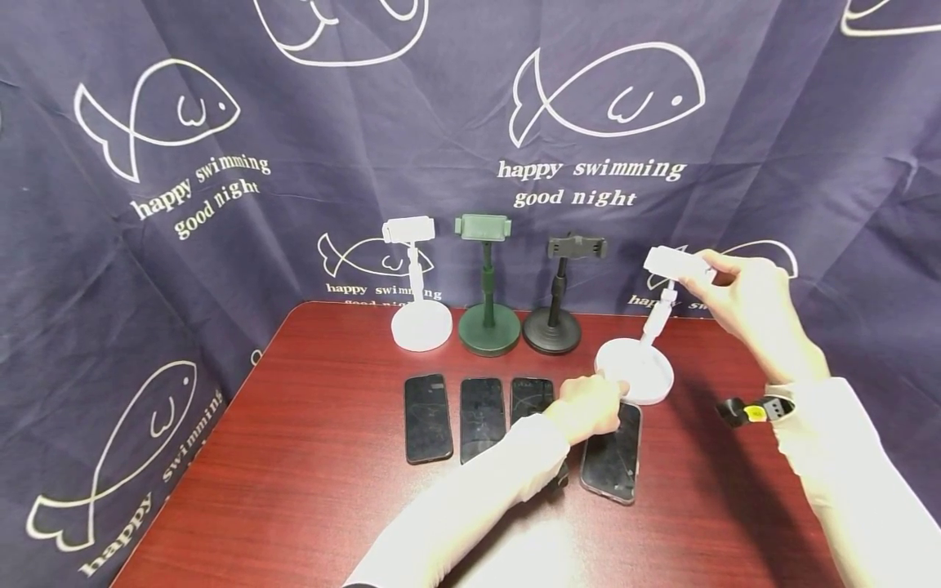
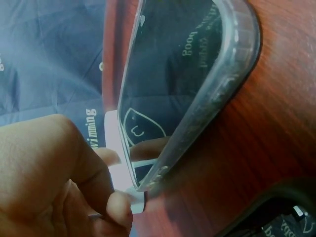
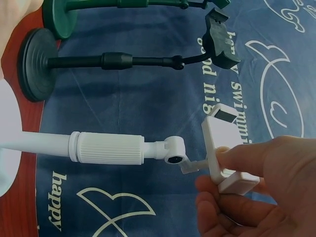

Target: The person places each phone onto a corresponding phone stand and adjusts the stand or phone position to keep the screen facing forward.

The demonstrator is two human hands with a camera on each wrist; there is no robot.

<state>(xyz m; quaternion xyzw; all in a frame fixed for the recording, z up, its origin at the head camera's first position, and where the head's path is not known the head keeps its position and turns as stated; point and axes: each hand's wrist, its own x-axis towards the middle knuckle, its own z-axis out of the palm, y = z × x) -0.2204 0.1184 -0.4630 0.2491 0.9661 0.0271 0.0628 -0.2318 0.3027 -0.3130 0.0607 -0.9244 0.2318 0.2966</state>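
Note:
A white phone stand (image 1: 635,371) at the right end of a row leans to the right. My right hand (image 1: 760,306) pinches one end of its phone clamp (image 3: 224,143), thumb on the front face and fingers behind. The left hand (image 1: 588,404) holds the near rim of the stand's round base (image 2: 112,131) between thumb and fingers. Just below that hand lies a dark phone (image 1: 613,453) in a clear case, screen up. The stand's ribbed collar (image 3: 111,148) and hinge (image 3: 174,149) show in the right wrist view.
To the left stand a black phone stand (image 1: 553,329), a green one (image 1: 489,331) and another white one (image 1: 421,327). Before them lie dark phones (image 1: 428,418), (image 1: 482,416) and a third phone (image 1: 531,394), partly behind the left arm. A patterned curtain (image 1: 456,122) hangs behind the red table (image 1: 294,457).

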